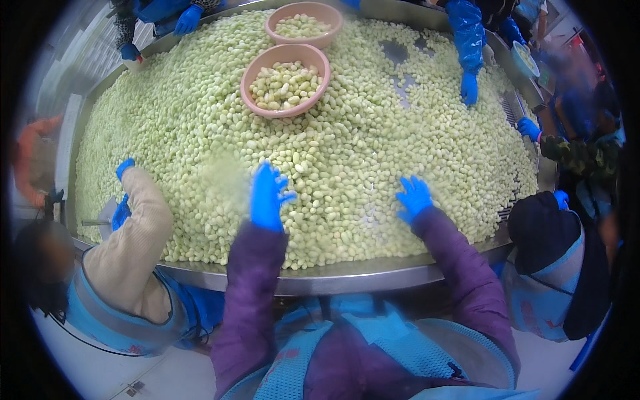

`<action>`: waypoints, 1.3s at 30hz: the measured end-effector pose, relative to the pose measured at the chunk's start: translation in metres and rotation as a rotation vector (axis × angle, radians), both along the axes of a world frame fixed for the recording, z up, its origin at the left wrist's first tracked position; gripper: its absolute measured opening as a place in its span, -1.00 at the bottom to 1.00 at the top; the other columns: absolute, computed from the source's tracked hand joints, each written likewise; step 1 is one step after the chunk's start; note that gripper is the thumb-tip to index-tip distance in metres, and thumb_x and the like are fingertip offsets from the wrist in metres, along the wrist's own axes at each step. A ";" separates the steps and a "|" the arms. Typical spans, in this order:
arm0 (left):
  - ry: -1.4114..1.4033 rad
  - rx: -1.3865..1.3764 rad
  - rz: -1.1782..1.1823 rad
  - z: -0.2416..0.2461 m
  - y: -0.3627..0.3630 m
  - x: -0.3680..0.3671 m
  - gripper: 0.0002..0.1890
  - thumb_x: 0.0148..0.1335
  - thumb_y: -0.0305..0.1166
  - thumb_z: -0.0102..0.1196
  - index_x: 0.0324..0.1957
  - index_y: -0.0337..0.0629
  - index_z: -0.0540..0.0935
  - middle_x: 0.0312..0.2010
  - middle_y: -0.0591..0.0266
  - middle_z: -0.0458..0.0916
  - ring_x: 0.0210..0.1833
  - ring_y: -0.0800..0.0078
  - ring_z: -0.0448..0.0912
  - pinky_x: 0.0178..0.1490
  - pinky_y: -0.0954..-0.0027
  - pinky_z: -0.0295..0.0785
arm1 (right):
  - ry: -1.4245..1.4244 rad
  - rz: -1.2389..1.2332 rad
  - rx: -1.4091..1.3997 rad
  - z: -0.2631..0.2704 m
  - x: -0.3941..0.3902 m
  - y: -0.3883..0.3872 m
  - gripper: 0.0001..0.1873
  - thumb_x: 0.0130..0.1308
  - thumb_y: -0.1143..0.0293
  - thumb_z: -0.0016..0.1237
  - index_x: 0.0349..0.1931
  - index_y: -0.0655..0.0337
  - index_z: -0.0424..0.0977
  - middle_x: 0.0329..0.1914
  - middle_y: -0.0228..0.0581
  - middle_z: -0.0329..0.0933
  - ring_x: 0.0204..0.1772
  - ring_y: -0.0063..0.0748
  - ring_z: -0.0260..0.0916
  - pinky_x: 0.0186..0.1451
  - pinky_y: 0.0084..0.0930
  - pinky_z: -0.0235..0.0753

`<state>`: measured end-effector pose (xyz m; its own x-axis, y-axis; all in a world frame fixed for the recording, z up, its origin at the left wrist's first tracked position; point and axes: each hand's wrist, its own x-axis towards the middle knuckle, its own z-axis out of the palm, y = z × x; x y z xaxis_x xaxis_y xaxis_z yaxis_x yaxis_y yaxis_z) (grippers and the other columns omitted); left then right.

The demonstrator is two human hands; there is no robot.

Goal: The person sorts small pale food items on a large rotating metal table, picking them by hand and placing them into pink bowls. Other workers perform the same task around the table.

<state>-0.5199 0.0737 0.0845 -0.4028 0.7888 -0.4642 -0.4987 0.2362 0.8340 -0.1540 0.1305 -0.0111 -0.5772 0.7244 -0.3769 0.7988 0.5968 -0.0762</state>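
Observation:
A deep layer of small, pale green, oval fruits (345, 190) covers a large steel table in front of me. My left hand (268, 197), in a blue glove, is on or just over the heap, with its thumb and fingers apart. To the right, my right hand (415, 198) reaches over a thinner layer, its gloved fingers spread. Neither hand shows a fruit in its grasp. Beyond my left hand, a pink basin (286, 111) holds yellower fruits on top of the heap. A second pink basin (305, 40), partly filled, sits just behind it.
The table's steel rim (360, 282) runs across in front of my body. A co-worker at left holds a metal scoop (106, 220). Other gloved hands work at the far and right sides, one blue sleeve (465, 45) reaching in. A slotted grate (511, 107) lies near the right edge.

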 end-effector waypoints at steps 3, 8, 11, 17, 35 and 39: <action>0.243 -0.107 -0.135 -0.021 -0.100 0.025 -0.60 0.29 -0.30 -0.08 0.14 -0.20 0.37 0.03 0.13 0.44 0.06 0.30 0.42 -0.05 0.35 0.42 | 0.324 0.091 -0.051 0.003 -0.035 -0.022 -0.33 -0.10 -0.04 0.12 0.08 -0.01 0.38 0.33 -0.07 0.09 0.35 0.10 -0.02 0.34 0.01 -0.07; 1.153 0.001 -0.313 -0.047 -0.173 0.030 -0.71 0.24 -0.48 -0.11 -0.02 -0.36 0.48 -0.09 -0.03 0.52 -0.04 0.16 0.49 0.00 0.27 0.40 | 0.501 0.494 -0.214 -0.030 -0.111 -0.083 -0.21 -0.29 0.03 0.23 0.07 0.06 0.35 0.30 -0.07 0.12 0.33 0.08 0.02 0.29 0.03 0.04; 1.171 0.020 -0.342 -0.057 -0.180 0.033 -0.74 0.21 -0.51 -0.10 -0.08 -0.37 0.52 -0.16 -0.11 0.54 -0.10 0.09 0.52 -0.02 0.26 0.40 | 0.467 0.562 -0.119 -0.061 -0.108 -0.082 -0.32 -0.29 0.06 0.17 -0.04 0.08 0.41 0.26 -0.09 0.15 0.32 0.10 0.02 0.28 0.03 0.05; 1.176 -0.002 -0.296 -0.058 -0.179 0.035 -0.74 0.20 -0.50 -0.09 -0.09 -0.34 0.53 -0.18 -0.10 0.55 -0.13 0.09 0.53 -0.05 0.28 0.42 | 0.035 0.458 0.191 -0.063 -0.024 -0.014 -0.62 -0.02 0.21 0.02 -0.10 -0.13 0.51 0.15 -0.33 0.31 0.28 -0.05 0.09 0.27 0.00 0.04; 1.335 0.047 -0.289 -0.061 -0.173 0.036 -0.77 0.16 -0.50 -0.04 -0.15 -0.30 0.56 -0.23 -0.02 0.58 -0.21 0.15 0.57 -0.16 0.30 0.47 | 0.499 0.073 -0.012 -0.040 -0.140 -0.016 -0.58 -0.15 0.16 0.16 -0.23 0.10 0.50 0.07 -0.17 0.35 0.13 -0.06 0.24 0.16 -0.17 0.26; 1.357 0.057 -0.284 -0.062 -0.174 0.035 -0.78 0.15 -0.50 -0.04 -0.16 -0.28 0.57 -0.25 0.00 0.59 -0.25 0.14 0.58 -0.20 0.30 0.48 | 0.271 0.385 -0.018 -0.048 -0.085 -0.035 -0.58 -0.19 0.12 0.14 -0.23 -0.01 0.54 0.13 -0.28 0.29 0.27 -0.08 0.08 0.25 0.03 0.03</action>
